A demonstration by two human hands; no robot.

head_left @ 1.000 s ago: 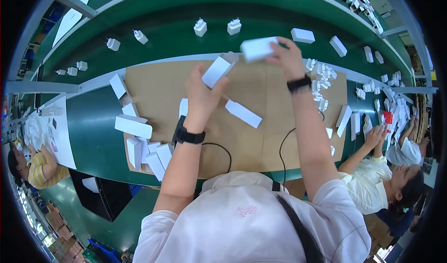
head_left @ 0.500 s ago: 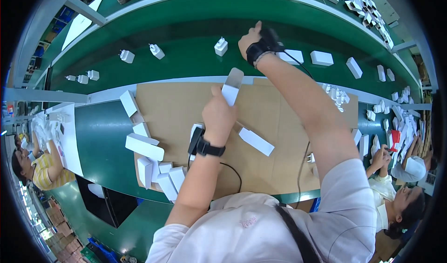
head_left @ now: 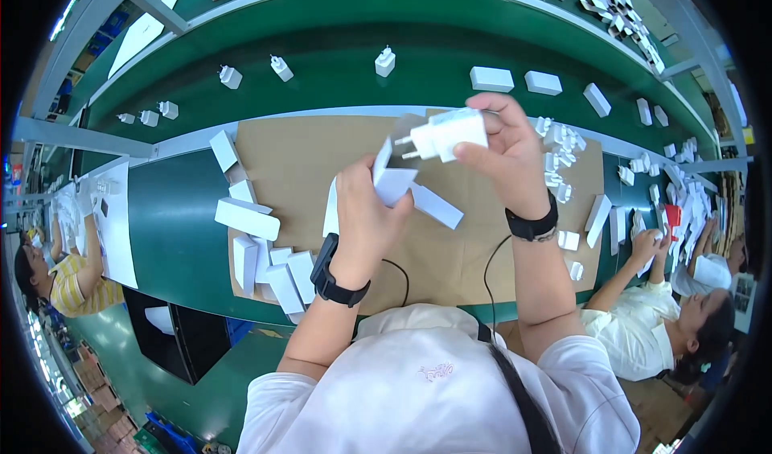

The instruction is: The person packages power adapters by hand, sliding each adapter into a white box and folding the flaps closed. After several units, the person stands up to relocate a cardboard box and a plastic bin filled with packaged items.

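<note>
My left hand is closed around a small white box, whose flap stands open at the top. Just right of it, my right hand pinches a white plug-in charger, its two prongs pointing left at the box's open end. Below them, another white carton lies on the brown cardboard sheet. By my left wrist several white boxes are heaped. Small white plug pieces are clustered beyond my right hand.
On the green conveyor belt stand several chargers and white boxes. A black bin is at lower left. Co-workers sit on both sides, the one at right close by. Cables run from my wrists.
My right hand has come back from the belt with a charger and moved near the box. My left hand has tilted the box toward it. The items on the belt have shifted slightly in view.
</note>
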